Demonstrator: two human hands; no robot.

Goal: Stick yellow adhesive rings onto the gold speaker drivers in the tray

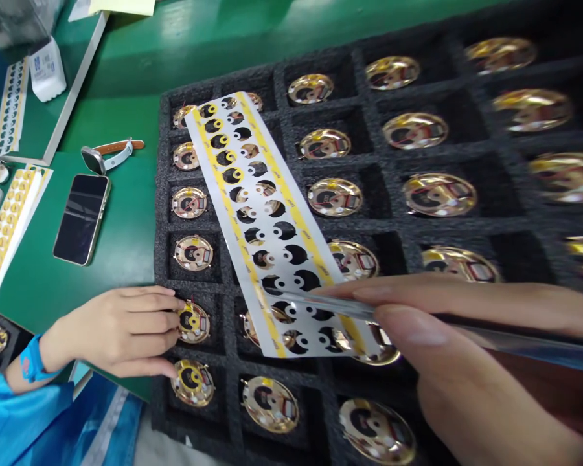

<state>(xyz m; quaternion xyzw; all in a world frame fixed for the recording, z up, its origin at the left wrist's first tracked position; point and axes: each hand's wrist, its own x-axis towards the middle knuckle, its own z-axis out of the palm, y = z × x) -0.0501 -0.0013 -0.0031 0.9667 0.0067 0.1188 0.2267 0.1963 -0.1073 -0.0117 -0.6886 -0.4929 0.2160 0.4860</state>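
Metal tweezers [330, 303] are pinched between the thumb and fingers of my right hand [466, 349], large at the lower right. Their tips lie over the lower part of a white sheet [267, 213] with yellow strips and rows of cut-out shapes. The sheet rests slantwise across a black foam tray [228, 272]. My left hand [131, 330], with a blue wristband, reaches over the tray's left edge. Its fingers are extended, touching a gold round watch part [194, 322] with a yellow piece on it. Another such part [193, 383] sits just below its thumb.
More gold round parts [335, 197] fill the tray's compartments. On the green table [131, 220] lie a phone [82, 219], a wristwatch [107, 155], a white box [47, 70] and a sheet of yellow stickers [4, 236] at the left.
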